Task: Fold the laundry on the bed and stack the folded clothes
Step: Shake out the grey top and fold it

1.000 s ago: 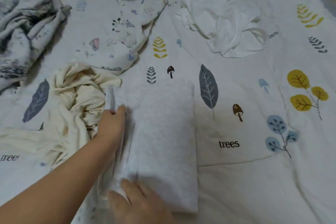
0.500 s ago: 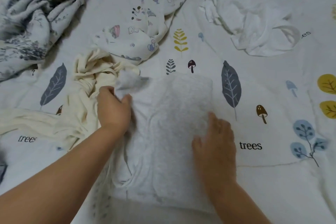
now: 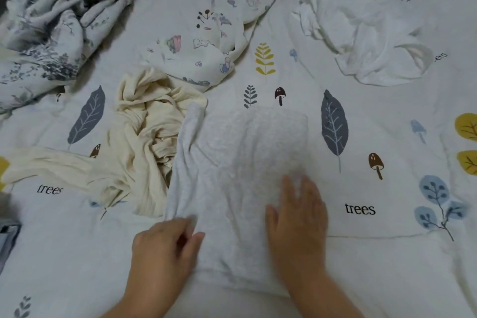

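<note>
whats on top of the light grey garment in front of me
Your right hand lies flat on the light grey garment; your left hand is at its left edge. No other clothing lies on it. What is under it is covered.

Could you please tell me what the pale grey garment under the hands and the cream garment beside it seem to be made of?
The pale grey garment looks like soft, matte knit, perhaps cotton jersey: a faint heathered fleck, no sheen. The cream garment looks like thinner, limp fabric, possibly finely ribbed: it bunches into many narrow creases. The exact fibre cannot be told.
</note>
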Tool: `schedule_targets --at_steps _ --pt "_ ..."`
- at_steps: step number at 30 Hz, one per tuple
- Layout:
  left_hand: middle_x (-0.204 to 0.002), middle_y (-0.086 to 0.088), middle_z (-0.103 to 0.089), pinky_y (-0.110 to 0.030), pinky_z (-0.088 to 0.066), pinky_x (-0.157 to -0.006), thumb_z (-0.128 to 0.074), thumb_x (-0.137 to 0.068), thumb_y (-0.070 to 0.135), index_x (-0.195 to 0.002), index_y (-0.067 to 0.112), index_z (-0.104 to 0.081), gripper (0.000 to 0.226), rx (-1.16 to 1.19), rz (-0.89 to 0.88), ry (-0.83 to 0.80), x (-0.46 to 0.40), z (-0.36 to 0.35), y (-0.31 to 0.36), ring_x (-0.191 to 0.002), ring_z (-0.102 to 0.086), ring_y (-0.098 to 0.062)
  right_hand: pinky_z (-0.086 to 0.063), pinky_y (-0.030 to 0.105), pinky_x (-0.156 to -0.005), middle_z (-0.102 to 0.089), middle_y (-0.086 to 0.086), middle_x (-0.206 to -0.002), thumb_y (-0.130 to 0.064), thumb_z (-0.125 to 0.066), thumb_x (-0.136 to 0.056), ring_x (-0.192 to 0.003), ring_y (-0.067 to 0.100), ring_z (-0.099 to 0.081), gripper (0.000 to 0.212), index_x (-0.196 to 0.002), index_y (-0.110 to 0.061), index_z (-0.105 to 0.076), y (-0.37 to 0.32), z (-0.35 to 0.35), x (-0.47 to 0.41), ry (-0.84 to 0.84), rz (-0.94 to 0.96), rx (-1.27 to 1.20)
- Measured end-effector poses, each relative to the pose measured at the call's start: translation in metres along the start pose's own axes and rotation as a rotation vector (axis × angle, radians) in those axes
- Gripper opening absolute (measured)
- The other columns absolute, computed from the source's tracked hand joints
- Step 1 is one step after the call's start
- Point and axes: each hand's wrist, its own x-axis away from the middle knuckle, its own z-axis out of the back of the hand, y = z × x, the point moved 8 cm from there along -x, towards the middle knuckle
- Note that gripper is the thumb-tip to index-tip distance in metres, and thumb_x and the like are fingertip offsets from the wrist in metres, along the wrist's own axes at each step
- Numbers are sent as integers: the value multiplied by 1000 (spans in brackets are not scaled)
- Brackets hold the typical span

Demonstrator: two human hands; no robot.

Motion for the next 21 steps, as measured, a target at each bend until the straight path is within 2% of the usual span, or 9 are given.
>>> schedule_targets --at_steps 3,6,7,8,11,14,16,19,21 --pt "-60 1 -48 -40 -43 -61 -46 -71 46 -51 20 -44 33 35 167 8 9 10 -22 -63 -49 -29 -34 32 -96 -34 7 -137 -40 -44 -93 -123 23 -36 68 -149 -17 -13 24 -4 5 -97 -132 -10" --pt "-72 -9 -51 -44 -46 -71 -60 -73 32 -53 19 -48 26 -89 368 -86 13 6 -37 -81 -54 -38 -37 32 -91 -43 4 -128 -34 -46 -93 -115 23 -45 62 -145 -22 -13 31 -2 7 -152 -223 -161" --pt "-78 -14 -56 -45 -48 -70 -55 -68 33 -60 15 -55 20 -150 312 -49 11 9 -32 -82 -55 -40 -39 33 -87 -49 6 -124 -30 -48 -92 -110 27 -51 56 -140 -22 -21 32 -1 7 -165 -270 -252" --pt "-86 -18 -60 -45 -47 -69 -49 -65 34 -71 10 -61 28 -180 231 -5 7 10 -22 -83 -56 -40 -40 34 -82 -55 8 -118 -29 -50 -91 -105 30 -55 47 -132 -21 -28 33 -1 7 -185 -321 -322" --pt "-119 -19 -60 -43 -35 -89 -43 -75 35 -109 8 -65 49 -217 -153 -9 0 -8 26 -111 -53 -34 -36 30 -73 -58 4 -99 -32 -57 -86 -92 28 -56 34 -105 -24 -31 35 -6 8 -260 -422 -454" --pt "-136 -15 -52 -46 -23 -101 -19 -96 50 -125 12 -61 63 -404 -338 -214 4 -43 44 -124 -51 -33 -36 27 -75 -50 -1 -94 -17 -64 -81 -93 26 -54 40 -107 -21 -35 34 -5 7 -316 -401 -566" --pt "-138 -14 -49 -46 -22 -101 -9 -95 57 -128 13 -58 74 -479 -368 -274 7 -53 47 -124 -49 -35 -38 27 -76 -53 -7 -90 -9 -64 -79 -88 20 -53 40 -109 -22 -41 37 8 6 -297 -369 -623" --pt "-139 -17 -47 -46 -19 -103 -22 -88 67 -133 12 -52 77 -445 -473 -225 20 -59 59 -124 -46 -40 -46 30 -74 -60 -11 -88 -7 -65 -76 -84 16 -60 37 -100 -30 -48 60 31 8 -259 -355 -669" --pt "-134 -17 -53 -45 -16 -106 -34 -84 63 -133 13 -47 71 -419 -532 -174 35 -66 73 -119 -51 -41 -47 26 -65 -63 -11 -86 -9 -67 -75 -78 10 -62 34 -92 -32 -50 83 43 15 -249 -394 -667"
